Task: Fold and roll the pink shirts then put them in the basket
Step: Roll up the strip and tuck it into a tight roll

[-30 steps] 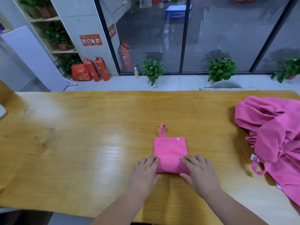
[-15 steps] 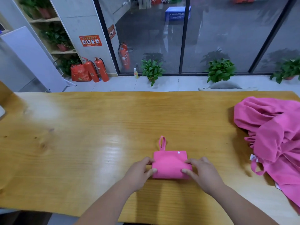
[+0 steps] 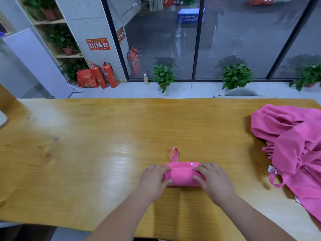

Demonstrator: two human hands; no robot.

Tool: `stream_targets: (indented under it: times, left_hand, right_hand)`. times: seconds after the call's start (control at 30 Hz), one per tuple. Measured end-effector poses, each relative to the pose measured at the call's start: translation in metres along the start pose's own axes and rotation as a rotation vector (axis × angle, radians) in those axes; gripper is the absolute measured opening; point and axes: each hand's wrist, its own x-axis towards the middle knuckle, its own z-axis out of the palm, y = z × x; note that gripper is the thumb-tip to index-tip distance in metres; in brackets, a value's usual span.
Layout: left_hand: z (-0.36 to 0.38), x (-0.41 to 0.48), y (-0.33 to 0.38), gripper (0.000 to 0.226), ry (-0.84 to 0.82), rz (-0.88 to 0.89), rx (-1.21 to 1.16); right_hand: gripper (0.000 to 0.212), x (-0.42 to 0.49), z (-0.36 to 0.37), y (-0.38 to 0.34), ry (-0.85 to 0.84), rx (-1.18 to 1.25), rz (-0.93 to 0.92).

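Observation:
A small pink shirt [image 3: 182,174], rolled into a short bundle, lies on the wooden table [image 3: 104,153] near the front edge. A pink loop and a white snap show at its far side. My left hand [image 3: 153,180] grips the roll's left end. My right hand [image 3: 213,180] grips its right end, fingers curled over the top. A heap of unfolded pink shirts [image 3: 295,150] lies at the table's right edge. No basket is in view.
A chair back [image 3: 243,94] stands behind the table's far edge. Beyond it are potted plants [image 3: 163,75], red fire extinguishers [image 3: 107,77] and glass walls. The table's left and middle surface is bare wood.
The folded shirt has been rolled away from me into a shorter, thicker bundle. Both hands moved forward with it, from its near edge onto its two ends.

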Motion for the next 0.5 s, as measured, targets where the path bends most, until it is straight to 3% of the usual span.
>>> stream_targets:
  times: [0.1,0.23,0.33,0.5]
  left_hand:
    - [-0.011,0.006,-0.006,0.053,-0.114,-0.028,-0.015]
    - [-0.016,0.012,-0.001,0.049,-0.147,-0.11,-0.035]
    - [-0.01,0.016,0.005,0.047,-0.112,-0.191,-0.072]
    - [-0.004,0.02,0.017,0.054,0.064,-0.359,-0.177]
  right_hand:
    - [0.039,0.007,-0.004,-0.001,-0.055,-0.02,-0.009]
    - [0.023,0.004,0.005,-0.007,0.107,-0.071,-0.068]
    - [0.035,-0.002,0.012,-0.013,0.138,-0.069,-0.17]
    - [0.049,0.007,0.004,-0.017,-0.048,-0.052,-0.05]
